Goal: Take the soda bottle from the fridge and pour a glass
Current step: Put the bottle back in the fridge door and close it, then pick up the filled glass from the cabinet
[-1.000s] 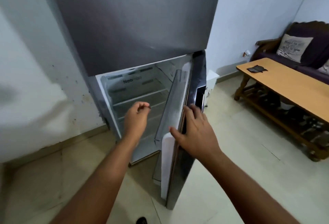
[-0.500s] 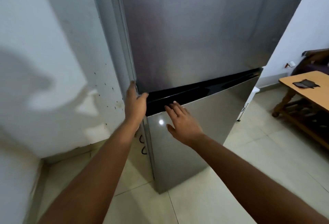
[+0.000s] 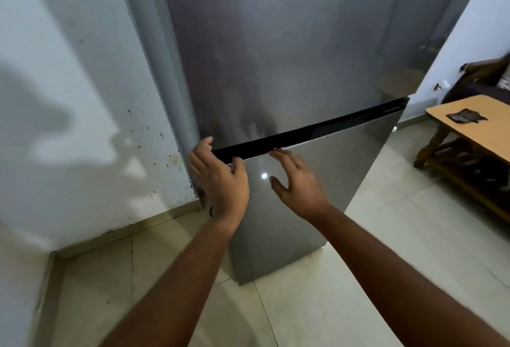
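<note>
In front of a tall steel two-door fridge (image 3: 289,57) standing in a corner against a stained pale wall (image 3: 69,98), a person reached forward with both bare arms. The left hand (image 3: 218,178) rested at the fridge's left edge, fingers spread and curled toward the black recessed strip (image 3: 309,131) that ran between the upper door and the lower door (image 3: 298,195); it clamped on nothing. The right hand (image 3: 296,181) hovered just beside it over the top of the lower door, fingers apart and empty, with fingertips near the strip. Both doors appeared shut, so the soda bottle was not visible and was presumably somewhere inside; no glass showed either. To the right, well apart, stood a wooden coffee table (image 3: 474,126) with a dark flat item (image 3: 466,117) on it, over a pale tiled floor (image 3: 303,305). The step seemed to be choosing and opening a door. Done well, it would mean hooking the fingers firmly into the recess near the left edge, pulling smoothly, and stepping clear of the door's swing.
</note>
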